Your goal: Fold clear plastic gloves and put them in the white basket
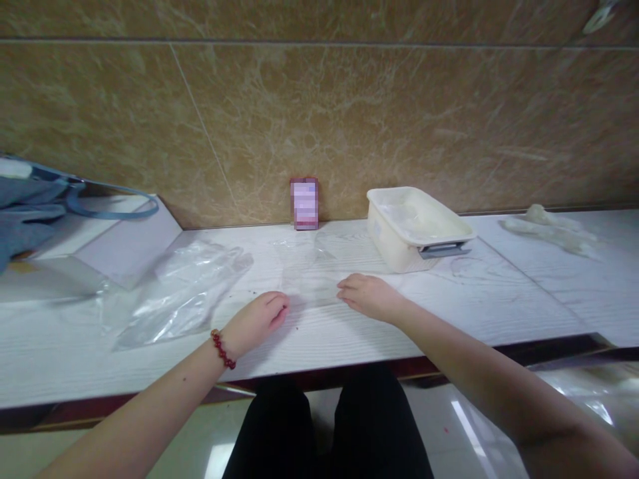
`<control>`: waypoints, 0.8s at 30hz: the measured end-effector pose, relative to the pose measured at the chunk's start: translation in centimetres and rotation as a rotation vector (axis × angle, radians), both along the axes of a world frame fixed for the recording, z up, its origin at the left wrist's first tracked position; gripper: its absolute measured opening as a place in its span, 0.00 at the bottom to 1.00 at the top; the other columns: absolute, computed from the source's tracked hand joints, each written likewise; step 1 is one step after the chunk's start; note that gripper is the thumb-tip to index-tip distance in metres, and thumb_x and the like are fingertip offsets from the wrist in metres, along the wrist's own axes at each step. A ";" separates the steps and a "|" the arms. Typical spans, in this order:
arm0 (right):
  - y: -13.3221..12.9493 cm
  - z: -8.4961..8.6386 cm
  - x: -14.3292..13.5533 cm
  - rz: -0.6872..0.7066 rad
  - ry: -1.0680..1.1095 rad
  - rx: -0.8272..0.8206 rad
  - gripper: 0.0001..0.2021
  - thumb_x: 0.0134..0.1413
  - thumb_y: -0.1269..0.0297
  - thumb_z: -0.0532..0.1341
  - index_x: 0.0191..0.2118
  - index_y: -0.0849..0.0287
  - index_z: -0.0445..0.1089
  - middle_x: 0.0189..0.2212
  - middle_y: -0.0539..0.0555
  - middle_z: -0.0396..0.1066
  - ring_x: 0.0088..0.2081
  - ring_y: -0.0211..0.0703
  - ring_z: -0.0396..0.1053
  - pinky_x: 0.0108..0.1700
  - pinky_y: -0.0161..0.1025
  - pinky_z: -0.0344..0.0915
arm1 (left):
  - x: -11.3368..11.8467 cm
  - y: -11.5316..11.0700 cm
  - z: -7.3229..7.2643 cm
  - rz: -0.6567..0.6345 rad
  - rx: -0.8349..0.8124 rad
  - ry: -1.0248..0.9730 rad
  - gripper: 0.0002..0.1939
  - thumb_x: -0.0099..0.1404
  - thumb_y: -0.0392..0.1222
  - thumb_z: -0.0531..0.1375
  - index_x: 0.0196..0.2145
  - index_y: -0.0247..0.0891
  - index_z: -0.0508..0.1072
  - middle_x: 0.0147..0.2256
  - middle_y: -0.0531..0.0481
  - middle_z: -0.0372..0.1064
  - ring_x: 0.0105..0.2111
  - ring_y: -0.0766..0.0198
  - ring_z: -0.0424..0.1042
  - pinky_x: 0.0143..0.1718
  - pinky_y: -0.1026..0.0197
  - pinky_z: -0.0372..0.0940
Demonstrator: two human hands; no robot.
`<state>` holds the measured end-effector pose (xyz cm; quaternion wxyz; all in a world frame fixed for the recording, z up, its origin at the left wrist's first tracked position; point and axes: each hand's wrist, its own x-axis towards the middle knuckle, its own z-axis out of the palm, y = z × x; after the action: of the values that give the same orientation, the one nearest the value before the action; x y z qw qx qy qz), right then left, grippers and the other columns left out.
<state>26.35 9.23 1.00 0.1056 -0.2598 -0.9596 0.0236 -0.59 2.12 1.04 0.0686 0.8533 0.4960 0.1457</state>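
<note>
A thin, clear plastic bag (310, 287) lies on the white wood-grain counter between my two hands. At its left edge, my left hand (255, 324) is closed, fingers curled and pinching the plastic; a red bead bracelet (222, 348) circles that wrist. My right hand (372, 297) is at the bag's right edge, its fingertips together on the plastic, with the thumb mostly hidden. The film is so transparent that its outline is hard to follow. More clear film (302, 249) lies just behind it.
A cream plastic bin (392, 243) with a grey handle stands right of centre. Behind the bag, a phone (305, 205) leans against the marbled wall. Crumpled clear bags (182, 293), a white box (124, 236) and blue cloth (27, 213) are left; a whitish crumpled item (546, 227) lies far right.
</note>
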 end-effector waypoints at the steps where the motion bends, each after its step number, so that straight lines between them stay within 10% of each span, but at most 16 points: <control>1: -0.1 0.0 -0.1 0.013 0.014 -0.003 0.11 0.54 0.68 0.50 0.37 0.59 0.69 0.40 0.57 0.67 0.45 0.42 0.61 0.46 0.41 0.59 | -0.1 -0.1 0.3 0.012 -0.011 -0.025 0.11 0.60 0.38 0.47 0.36 0.39 0.67 0.38 0.47 0.68 0.38 0.63 0.66 0.44 0.58 0.61; 11: -5.1 0.6 -0.2 -0.063 0.272 -0.263 0.09 0.53 0.69 0.49 0.39 0.58 0.63 0.36 0.54 0.68 0.38 0.38 0.66 0.41 0.36 0.62 | 0.0 -4.8 0.3 0.048 -0.051 -0.198 0.17 0.57 0.40 0.52 0.45 0.39 0.62 0.44 0.46 0.65 0.44 0.61 0.65 0.47 0.57 0.60; 16: -5.4 0.6 -0.7 -0.190 0.331 -0.373 0.09 0.54 0.66 0.49 0.40 0.58 0.62 0.34 0.53 0.68 0.31 0.36 0.66 0.35 0.36 0.63 | 0.2 -3.5 -0.7 0.116 0.029 -0.239 0.08 0.56 0.40 0.53 0.35 0.40 0.67 0.41 0.47 0.67 0.44 0.60 0.65 0.48 0.55 0.59; 24: -3.9 0.0 -0.7 -0.218 0.302 -0.226 0.28 0.43 0.59 0.60 0.52 0.57 0.55 0.51 0.59 0.59 0.54 0.49 0.52 0.51 0.50 0.52 | 1.3 -1.7 1.9 0.138 -0.064 -0.381 0.07 0.59 0.43 0.50 0.32 0.40 0.64 0.39 0.49 0.69 0.40 0.62 0.67 0.43 0.58 0.61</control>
<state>25.61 5.33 1.03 0.2201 -0.3656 -0.8904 0.1581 0.68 0.44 2.94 0.1778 0.7716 0.5358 0.2930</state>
